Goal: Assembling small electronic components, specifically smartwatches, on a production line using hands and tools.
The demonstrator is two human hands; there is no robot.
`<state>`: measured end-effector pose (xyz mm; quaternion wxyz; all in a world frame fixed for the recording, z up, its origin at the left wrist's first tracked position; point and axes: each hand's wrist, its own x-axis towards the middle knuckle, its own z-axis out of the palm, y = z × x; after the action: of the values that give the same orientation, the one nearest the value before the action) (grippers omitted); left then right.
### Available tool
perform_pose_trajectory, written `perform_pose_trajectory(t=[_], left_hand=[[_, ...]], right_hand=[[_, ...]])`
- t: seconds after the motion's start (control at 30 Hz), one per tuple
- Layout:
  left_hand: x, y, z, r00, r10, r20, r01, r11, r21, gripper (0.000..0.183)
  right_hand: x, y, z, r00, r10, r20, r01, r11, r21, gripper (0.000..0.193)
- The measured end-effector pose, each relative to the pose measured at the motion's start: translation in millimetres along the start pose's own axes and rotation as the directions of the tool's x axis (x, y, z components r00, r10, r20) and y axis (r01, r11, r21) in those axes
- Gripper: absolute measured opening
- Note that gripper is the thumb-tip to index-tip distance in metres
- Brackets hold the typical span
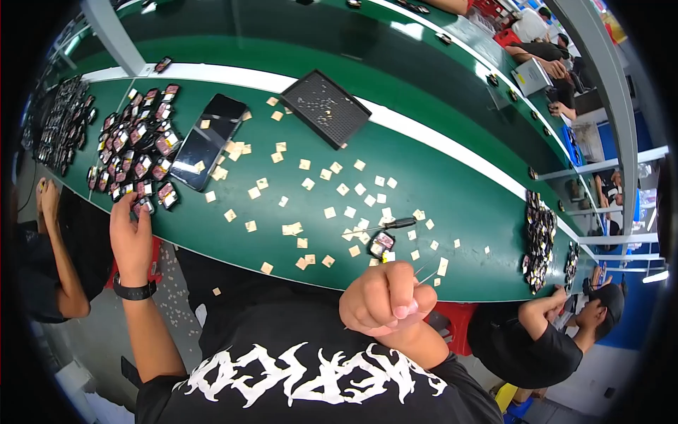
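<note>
My left hand [130,237] reaches the near edge of a pile of small black watch-like devices [140,167] with pink and white faces. Its thumb and fingers close around one such device [144,204]. Over the table's front edge, my right hand [390,298] is closed around metal tweezers [426,273], their thin tips pointing up and right. Just beyond it lies a single device [382,244] with a yellow spot at its lower end. A screwdriver [400,223] with a black handle rests beside that device. Small cream paper squares [329,212] are scattered over the green table [282,233].
A dark phone [210,141] lies right of the pile, and a black tray [326,107] with small bits stands at the back. More devices are heaped at far left [65,124] and right [539,240]. Co-workers sit on both sides. A grey post [113,35] rises at back left.
</note>
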<state>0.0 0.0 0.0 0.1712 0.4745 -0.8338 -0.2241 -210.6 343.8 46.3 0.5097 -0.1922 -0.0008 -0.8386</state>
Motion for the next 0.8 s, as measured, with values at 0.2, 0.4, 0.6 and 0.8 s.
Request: perform_pose_trajectory(t=[0.2, 0.4, 0.6, 0.8], left_hand=[[-15, 15, 22, 0.931, 0.314, -0.185, -0.27, 0.936, 0.227, 0.029], [-12, -11, 34, 0.87, 0.408, -0.276, -0.336, 0.901, 0.273, 0.026], [-16, 2, 34, 0.834, 0.399, -0.381, -0.301, 0.908, 0.291, 0.027], [-74, 118, 25, 0.912, 0.385, -0.14, -0.409, 0.841, -0.354, 0.011]], right_hand=[[-6, -11, 1, 0.996, -0.019, 0.089, 0.005, 0.987, 0.16, 0.006], [-8, -17, 0, 0.997, -0.014, 0.082, -0.001, 0.984, 0.18, 0.004], [-14, -19, -1, 0.999, -0.031, 0.044, 0.022, 0.98, 0.198, 0.006], [-20, -19, 2, 0.997, -0.015, -0.081, 0.021, 0.997, 0.072, 0.008]])
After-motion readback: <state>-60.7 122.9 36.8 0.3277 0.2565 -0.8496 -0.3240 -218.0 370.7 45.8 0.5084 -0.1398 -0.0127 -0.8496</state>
